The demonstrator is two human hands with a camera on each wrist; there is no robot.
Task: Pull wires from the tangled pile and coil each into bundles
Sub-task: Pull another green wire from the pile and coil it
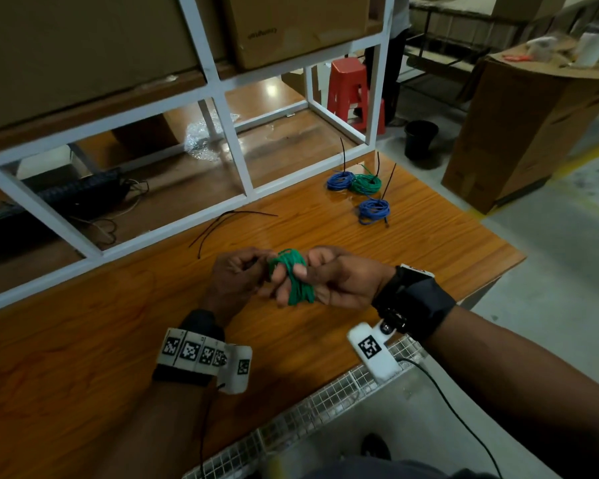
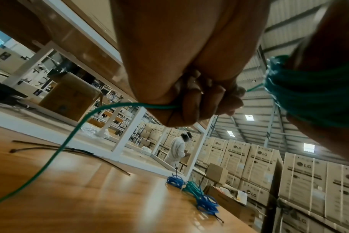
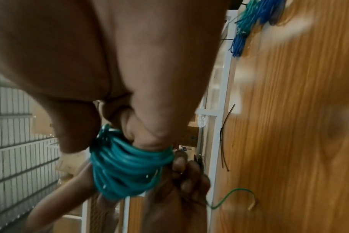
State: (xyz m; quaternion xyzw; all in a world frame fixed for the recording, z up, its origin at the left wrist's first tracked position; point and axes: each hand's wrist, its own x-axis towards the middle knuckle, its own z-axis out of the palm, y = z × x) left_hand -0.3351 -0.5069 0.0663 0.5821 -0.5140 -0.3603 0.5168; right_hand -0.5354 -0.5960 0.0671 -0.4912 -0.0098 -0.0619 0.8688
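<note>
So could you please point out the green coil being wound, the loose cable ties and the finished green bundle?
green coil (image 1: 293,276): head view, middle of the wound loops.
loose cable ties (image 1: 218,223): head view, middle of the black strands.
finished green bundle (image 1: 366,183): head view, ring of loops.

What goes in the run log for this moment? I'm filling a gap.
step: coiling | right hand: green coil wound on fingers | left hand: pinches the wire's free end | table: three tied bundles

Both hands are above the table (image 1: 412,243) near its front edge, left hand (image 1: 237,276) just left of right hand (image 1: 339,281), wire coil (image 1: 293,276) between them. Three finished bundles (image 1: 358,188) lie near the far right corner. Loose cable ties (image 1: 229,221) lie behind the hands, near the far edge.
</note>
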